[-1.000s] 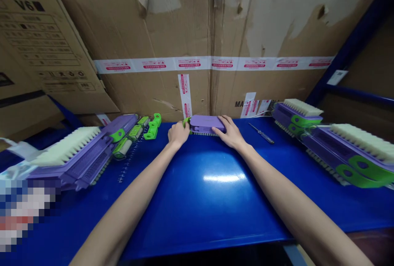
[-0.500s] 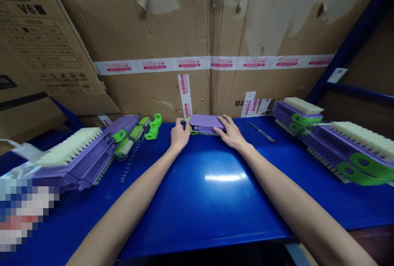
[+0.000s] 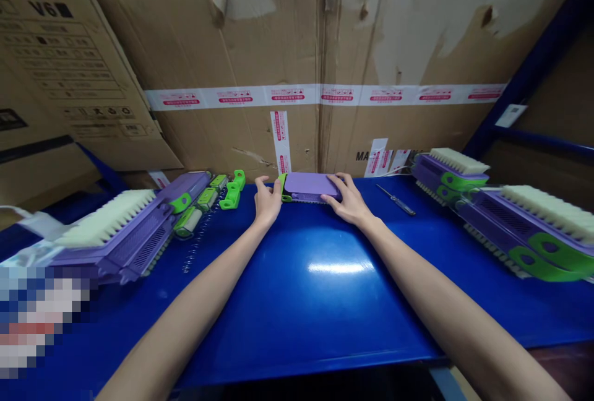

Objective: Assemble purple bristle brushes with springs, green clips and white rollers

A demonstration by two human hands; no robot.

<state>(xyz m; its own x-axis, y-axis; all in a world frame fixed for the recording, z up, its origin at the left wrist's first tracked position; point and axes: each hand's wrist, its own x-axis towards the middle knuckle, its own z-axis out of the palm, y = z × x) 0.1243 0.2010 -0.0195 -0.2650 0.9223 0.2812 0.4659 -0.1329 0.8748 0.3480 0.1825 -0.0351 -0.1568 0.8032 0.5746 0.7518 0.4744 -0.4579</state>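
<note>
A purple brush unit point(image 3: 310, 184) with a green end piece point(image 3: 283, 186) and pale bristles below lies at the table's far edge. My right hand point(image 3: 349, 204) holds its right end, fingers on top and thumb along the near side. At the left end is my left hand point(image 3: 267, 201), thumb beside the green piece and index finger raised apart from it. Whether the thumb touches cannot be made out. Left of that hand lie a loose green bracket point(image 3: 232, 190), several small green-framed blocks point(image 3: 205, 198) and a spring point(image 3: 193, 249). A screwdriver point(image 3: 396, 200) rests to the right.
Purple-and-green brush units with cream bristles stand at the left point(image 3: 111, 221) and right point(image 3: 524, 228) of the blue table point(image 3: 325, 314). A white plug-like piece point(image 3: 39, 226) with a cable sits far left. A taped cardboard sheet point(image 3: 223, 48) rises behind the table.
My left hand has moved slightly left, its fingers coming away from the purple unit, and more of the green end piece shows. The right hand stays on the right end.
</note>
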